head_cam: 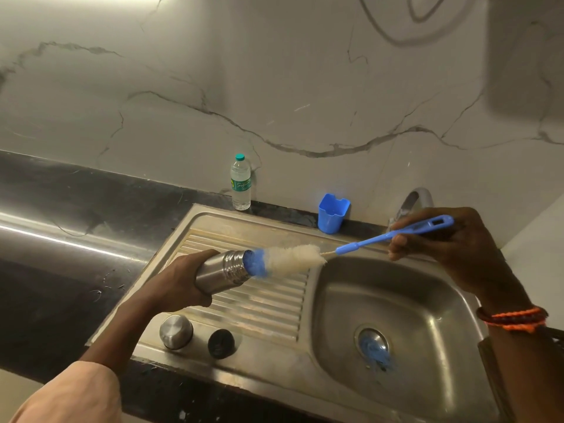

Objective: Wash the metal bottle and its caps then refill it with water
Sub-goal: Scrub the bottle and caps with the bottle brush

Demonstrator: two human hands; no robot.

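Note:
My left hand [180, 279] grips the metal bottle [222, 271] tilted on its side over the ribbed drainboard, mouth pointing right. My right hand [451, 248] holds the blue handle of a bottle brush [393, 235]. The brush's white and blue bristle head [283, 259] has its blue tip at the bottle's mouth, while the white bristles are outside. On the drainboard's front edge stand a steel cap [176, 332] and a black inner cap [221, 343], side by side.
The steel sink basin [412, 303] lies to the right, with blue residue at its drain [374, 346]. A tap [415, 199] rises behind my right hand. A blue plastic cup [332, 213] and a clear water bottle [240, 182] stand at the back wall. Dark countertop [61, 239] spreads left.

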